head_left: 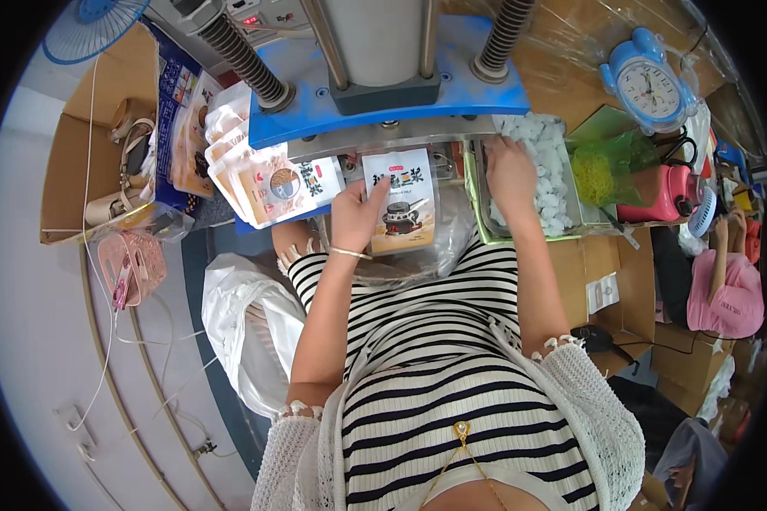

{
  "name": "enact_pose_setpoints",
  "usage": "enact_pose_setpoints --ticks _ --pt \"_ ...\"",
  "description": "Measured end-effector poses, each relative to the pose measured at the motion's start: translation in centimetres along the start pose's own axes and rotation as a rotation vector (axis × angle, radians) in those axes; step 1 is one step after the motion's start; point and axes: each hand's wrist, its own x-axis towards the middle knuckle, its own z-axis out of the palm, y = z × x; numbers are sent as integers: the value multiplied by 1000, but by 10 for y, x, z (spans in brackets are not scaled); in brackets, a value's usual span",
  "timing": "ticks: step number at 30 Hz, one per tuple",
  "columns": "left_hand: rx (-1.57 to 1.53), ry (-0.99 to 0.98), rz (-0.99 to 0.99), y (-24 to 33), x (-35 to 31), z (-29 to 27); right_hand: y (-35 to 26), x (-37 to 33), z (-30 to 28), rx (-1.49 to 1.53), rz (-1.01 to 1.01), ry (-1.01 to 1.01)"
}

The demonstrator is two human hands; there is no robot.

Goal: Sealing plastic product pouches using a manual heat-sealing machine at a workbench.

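Note:
My left hand [354, 215] grips the left edge of a white and tan printed pouch [405, 209], thumb across its front. The pouch has a dark cooking pot pictured on it and lies below the metal bar of a blue press [383, 98]. My right hand [512, 175] reaches into a green-edged tray [486, 223] of small white pieces [547, 157]. Its fingers are bent downward at the tray's left side, and their tips are hidden, so what they hold does not show. To the left, a fanned stack of similar pouches [268, 183] lies beside the press.
An open cardboard box [64, 183] stands at left, with a pink basket [132, 264] below it. A white plastic bag [251, 328] hangs beside my left arm. At right are a blue alarm clock [648, 83], a pink bottle-like container [660, 192] and another person in pink [724, 294].

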Motion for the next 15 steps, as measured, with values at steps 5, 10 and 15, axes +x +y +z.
enact_pose_setpoints --ticks 5,10,15 --pt "1066 750 672 8 -15 -36 3 -2 7 263 208 -62" --pt "1247 522 772 10 -46 -53 -11 -7 -14 1104 459 -76" --pt "618 309 286 40 -75 -57 -62 -31 -36 1428 438 -235"
